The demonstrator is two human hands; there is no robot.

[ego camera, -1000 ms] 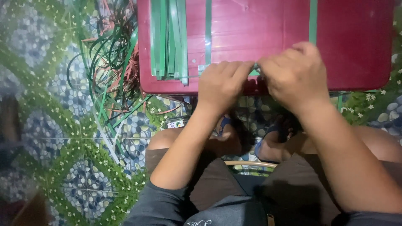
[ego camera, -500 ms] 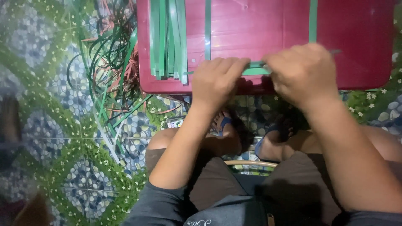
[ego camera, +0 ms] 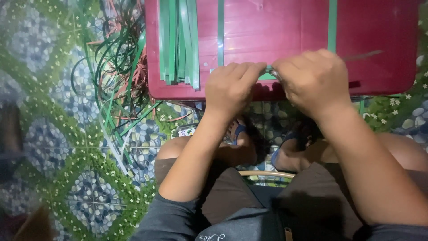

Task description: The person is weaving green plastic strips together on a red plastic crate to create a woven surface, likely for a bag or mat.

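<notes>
Strip (ego camera: 267,76), green, thin, likely light, springy and slick, pinched at 6 o'clock of red board (ego camera: 290,31) between left hand (ego camera: 232,87) and right hand (ego camera: 314,80), best gripped near ends.

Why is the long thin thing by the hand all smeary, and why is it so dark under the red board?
In the head view, the thin tool beyond the right hand is motion-blurred, so its kind cannot be told; both hands, the left hand too, cast dark shadows on the red board's near edge; the patterned floor looks soft and dim at the left edge.
</notes>
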